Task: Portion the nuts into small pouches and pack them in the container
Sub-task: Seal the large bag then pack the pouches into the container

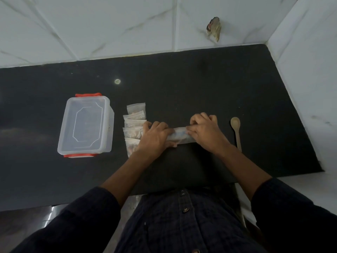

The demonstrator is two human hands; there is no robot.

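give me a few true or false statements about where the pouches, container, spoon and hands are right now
1. The container has its lid on. True.
2. The wooden spoon lies left of the container. False: it lies on the counter to the right of the right hand.
3. Both hands grip one rolled plastic bag. True: the left hand holds its left end and the right hand its right end.
4. The filled pouches are packed inside the container. False: they lie in a row on the counter between the container and the left hand.
5. The spoon is in the right hand. False: it lies untouched.
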